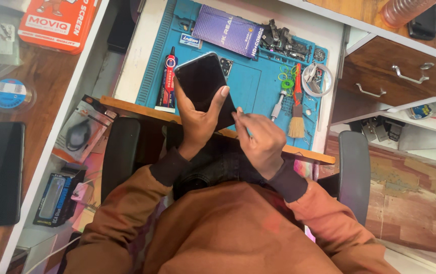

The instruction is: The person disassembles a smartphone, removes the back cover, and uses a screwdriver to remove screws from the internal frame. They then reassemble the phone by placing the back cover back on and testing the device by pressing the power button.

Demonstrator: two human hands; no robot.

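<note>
Above the mat (251, 83), both hands (197, 119) (261, 142) hold a phone (205, 86).

Both arms come up from the bottom of the view in rust-orange sleeves with dark ribbed cuffs, elbows wide, forearms angled inward so the wrists sit close together; the left hand (197, 119) is raised, back toward the camera, thumb stretched up along one side and fingers (178, 94) wrapped up the other, closed in a hold on a flat dark slab; the right hand (261, 142) sits just beside it, lower, knuckles up, fingers curled, thumb and forefinger tips pinched together near the left thumb's base
</note>
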